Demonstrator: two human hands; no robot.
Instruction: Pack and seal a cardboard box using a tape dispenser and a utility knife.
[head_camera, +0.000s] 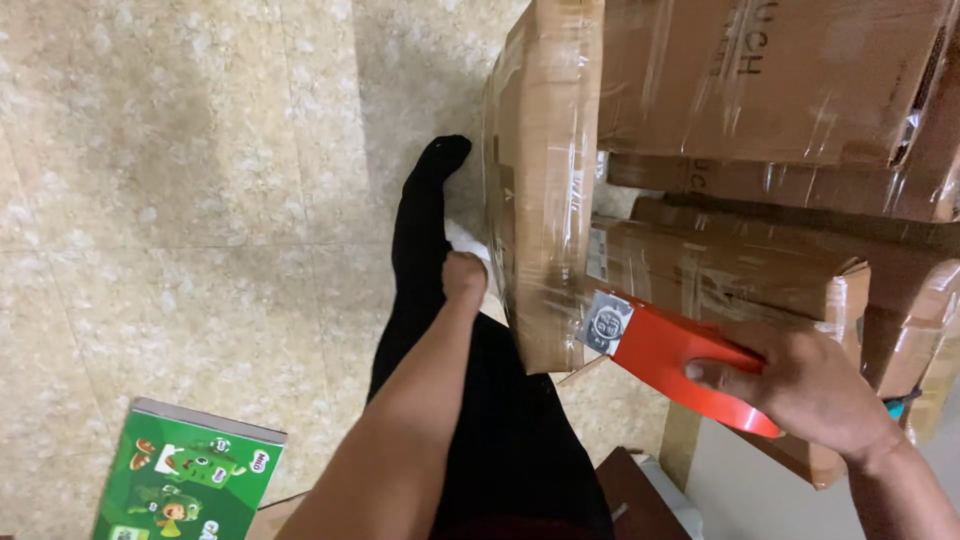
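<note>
My right hand (810, 385) grips a red tape dispenser (675, 360) whose metal blade end presses against the near corner of a tall cardboard box (545, 190) wrapped in clear tape. My left hand (463, 277) reaches down beside the box's lower left side; its fingers are hidden, so whether it holds the box I cannot tell. My black-clad leg (425, 240) stretches along the floor next to the box.
More taped cardboard boxes (780, 80) are stacked to the right and behind. A green printed carton (190, 475) lies on the beige tiled floor (170, 180) at lower left. A dark brown object (625, 495) sits at the bottom centre.
</note>
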